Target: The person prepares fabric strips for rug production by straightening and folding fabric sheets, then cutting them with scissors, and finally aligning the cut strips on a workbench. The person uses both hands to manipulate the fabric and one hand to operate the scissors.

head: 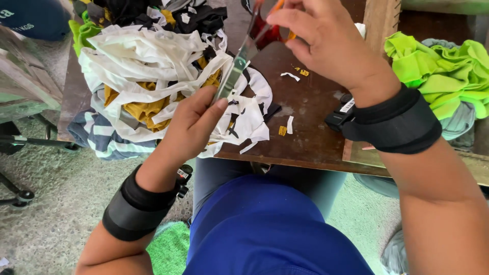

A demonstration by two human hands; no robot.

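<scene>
Your scissors (243, 56) run on a long axis from upper right to lower left, blades pointing down toward your left hand (191, 125). Your right hand (321, 43) grips the orange handles; left fingers (216, 106) pinch white fabric strips (153, 56) at the blade tip, above the desk (310, 137).

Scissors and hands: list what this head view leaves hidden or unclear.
- Scissors: handles hidden inside the right hand; their top is cut off by the upper edge.
- Blade tips: lost among the white fabric strips by the left hand.
- Left hand fingertips: tucked under the scraps, so what they pinch is unclear.
- Green cloth: cut off by the right edge.
</scene>
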